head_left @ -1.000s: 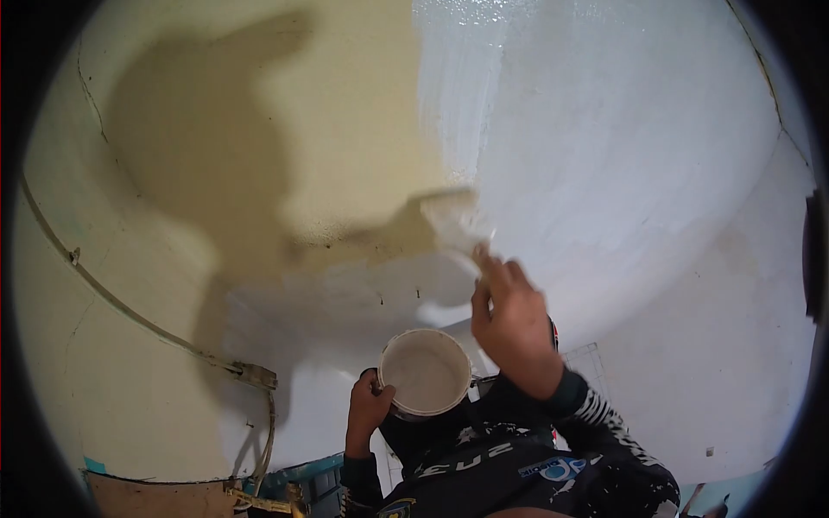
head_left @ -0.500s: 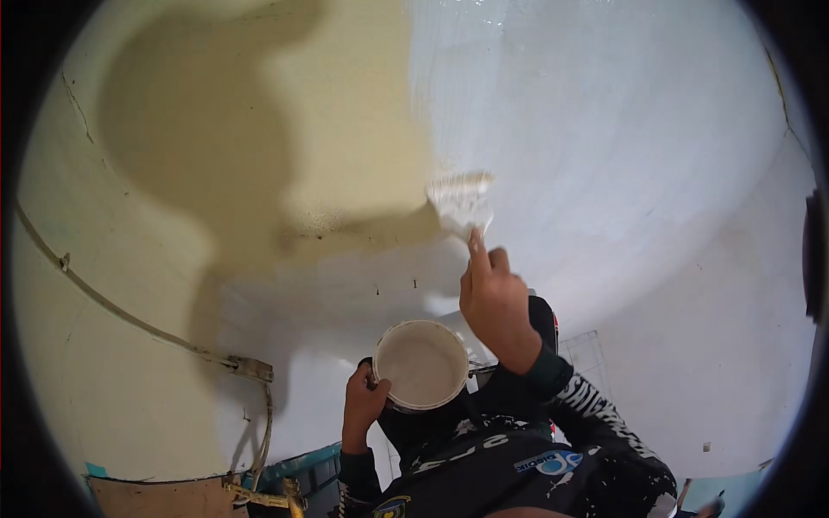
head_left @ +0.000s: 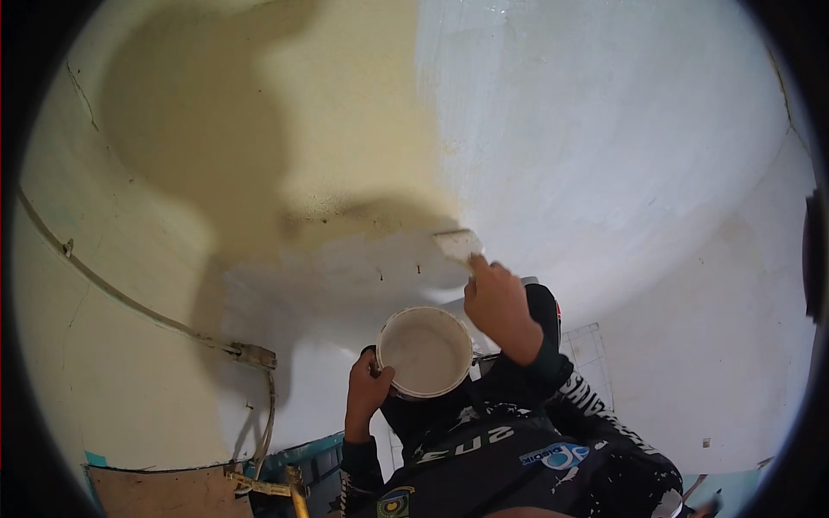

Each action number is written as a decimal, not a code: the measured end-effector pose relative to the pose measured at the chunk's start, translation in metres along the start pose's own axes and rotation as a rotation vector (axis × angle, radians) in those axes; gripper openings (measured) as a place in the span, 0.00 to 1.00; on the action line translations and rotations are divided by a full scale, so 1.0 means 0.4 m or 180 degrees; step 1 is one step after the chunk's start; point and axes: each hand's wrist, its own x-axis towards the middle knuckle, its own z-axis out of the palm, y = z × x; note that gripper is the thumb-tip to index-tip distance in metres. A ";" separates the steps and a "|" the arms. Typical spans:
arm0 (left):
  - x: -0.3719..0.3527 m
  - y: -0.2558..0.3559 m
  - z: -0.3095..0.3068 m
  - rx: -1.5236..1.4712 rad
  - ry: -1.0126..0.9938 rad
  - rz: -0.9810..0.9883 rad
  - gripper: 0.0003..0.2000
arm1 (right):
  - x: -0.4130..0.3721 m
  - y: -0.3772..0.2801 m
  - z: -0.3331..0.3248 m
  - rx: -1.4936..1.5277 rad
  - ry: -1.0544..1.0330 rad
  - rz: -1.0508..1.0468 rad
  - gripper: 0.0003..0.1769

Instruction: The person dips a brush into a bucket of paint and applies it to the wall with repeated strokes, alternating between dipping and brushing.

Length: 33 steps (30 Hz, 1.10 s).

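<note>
My right hand is closed on the handle of a wide paint brush. The brush's pale bristles lie against the wall, near the lower corner of the yellow area. White paint covers the wall to the right of it. Lower down, my left hand grips the left rim of a round bucket with whitish paint inside. The bucket is held in front of my body, its opening facing up. My fingers partly hide the brush handle.
A cable runs down the left wall to a small box. Two nails stick out of the wall above the bucket. At the lower left are a brown board and a yellowish metal bar.
My right hand has brought the brush down along the wall, from beside the yellow edge to its lower corner. The bucket and my left hand sit slightly higher in view.
</note>
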 end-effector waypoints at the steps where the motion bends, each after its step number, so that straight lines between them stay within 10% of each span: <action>1: -0.002 0.005 -0.001 0.0001 -0.0002 -0.0011 0.06 | 0.019 -0.010 -0.026 -0.0058 0.0181 -0.0145 0.20; 18: 0.018 -0.029 -0.001 0.0098 0.0063 -0.0025 0.08 | 0.162 -0.198 -0.374 0.0215 0.2402 -0.1275 0.21; 25: 0.021 -0.019 0.004 -0.0068 0.0037 -0.0028 0.07 | 0.075 -0.041 -0.065 -0.0206 0.1421 -0.0852 0.34; 33: 0.011 0.024 0.006 0.0060 0.0047 0.0023 0.06 | -0.042 0.035 0.104 0.0114 0.0267 0.0026 0.26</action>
